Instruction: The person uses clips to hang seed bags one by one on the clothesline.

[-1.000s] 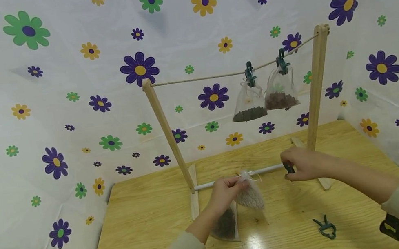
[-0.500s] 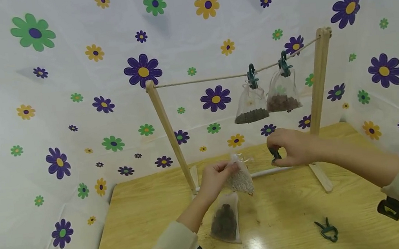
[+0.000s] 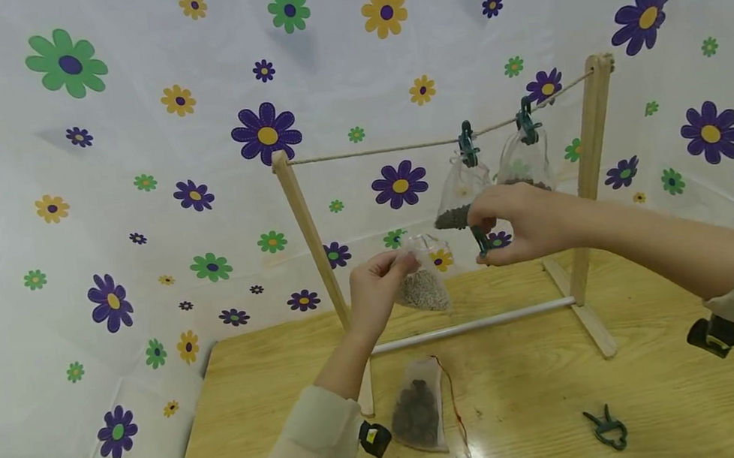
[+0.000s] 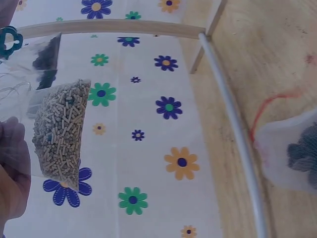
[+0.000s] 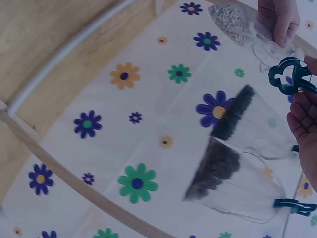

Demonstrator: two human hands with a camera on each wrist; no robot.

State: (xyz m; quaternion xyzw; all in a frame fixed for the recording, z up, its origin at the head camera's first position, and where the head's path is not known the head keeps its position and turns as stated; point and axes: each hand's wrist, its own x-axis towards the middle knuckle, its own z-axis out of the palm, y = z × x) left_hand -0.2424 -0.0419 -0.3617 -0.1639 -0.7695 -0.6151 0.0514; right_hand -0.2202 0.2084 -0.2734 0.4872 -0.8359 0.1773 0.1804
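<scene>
My left hand point(image 3: 377, 288) pinches the gathered top of a sheer drawstring bag point(image 3: 425, 290), lifted above the table. In the left wrist view the bag point(image 4: 62, 131) shows small pale pellets. My right hand point(image 3: 519, 223) grips a dark green plastic clip point(image 3: 480, 241) between thumb and fingers; the right wrist view shows the clip point(image 5: 288, 75) beside the left hand point(image 5: 280, 20). Behind the right hand, a bag of dark grains point(image 3: 454, 215) and a partly hidden bag of brownish bits point(image 3: 526, 165) hang by green clips from a rope point(image 3: 372, 152).
Wooden posts point(image 3: 310, 239) hold the rope, joined low by a white rod point(image 3: 473, 326). On the wooden table point(image 3: 260, 422) lie a mesh bag of dark lumps point(image 3: 418, 412) with a reddish cord, and a loose green clip point(image 3: 609, 428). Flower-patterned cloth point(image 3: 167, 327) stands behind.
Both hands have risen from near the white rod toward the rope, carrying the pellet bag and the clip. They have come closer together. The mesh bag on the table is now uncovered.
</scene>
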